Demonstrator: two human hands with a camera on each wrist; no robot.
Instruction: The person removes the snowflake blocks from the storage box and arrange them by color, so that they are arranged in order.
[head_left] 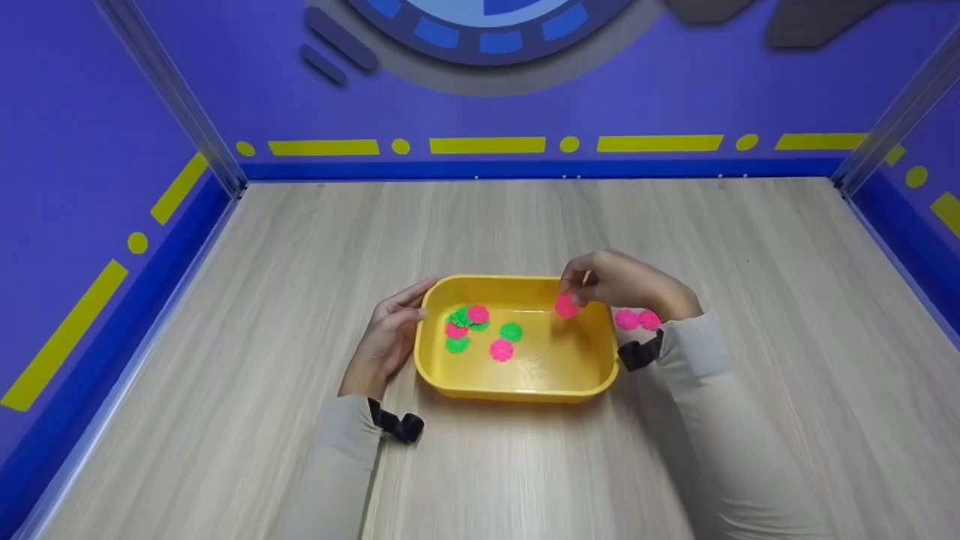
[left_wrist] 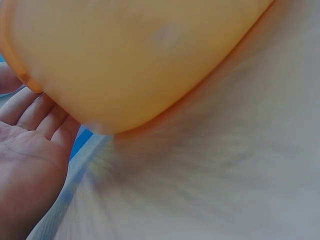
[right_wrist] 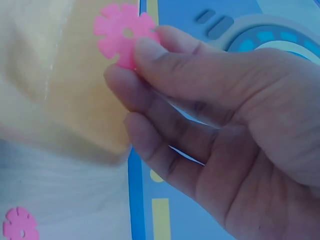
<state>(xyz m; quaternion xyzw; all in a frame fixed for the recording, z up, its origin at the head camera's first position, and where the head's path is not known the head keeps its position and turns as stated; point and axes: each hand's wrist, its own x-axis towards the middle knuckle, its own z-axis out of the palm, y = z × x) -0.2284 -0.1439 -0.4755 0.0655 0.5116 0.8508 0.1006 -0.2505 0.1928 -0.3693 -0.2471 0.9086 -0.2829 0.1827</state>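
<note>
A yellow basin (head_left: pixel 517 394) stands on the table with several pink and green notched discs inside, mostly in its left half. My left hand (head_left: pixel 386 341) holds the basin's left end, thumb at the rim and fingers along the outer wall; the left wrist view shows the palm (left_wrist: pixel 30 155) beside the basin wall (left_wrist: pixel 125 65). Over the basin's back right part, my right hand (head_left: pixel 619 281) pinches a pink disc (head_left: pixel 566 305) between thumb and fingers. The right wrist view shows that pink disc (right_wrist: pixel 117 32) upright at the fingertips of the right hand (right_wrist: pixel 225 110).
Two pink discs (head_left: pixel 627 319) lie on the table just right of the basin, partly beside the right wrist. Blue-purple panels (head_left: pixel 495 112) with yellow marks enclose the wooden table (head_left: pixel 337 225) at the back and both sides.
</note>
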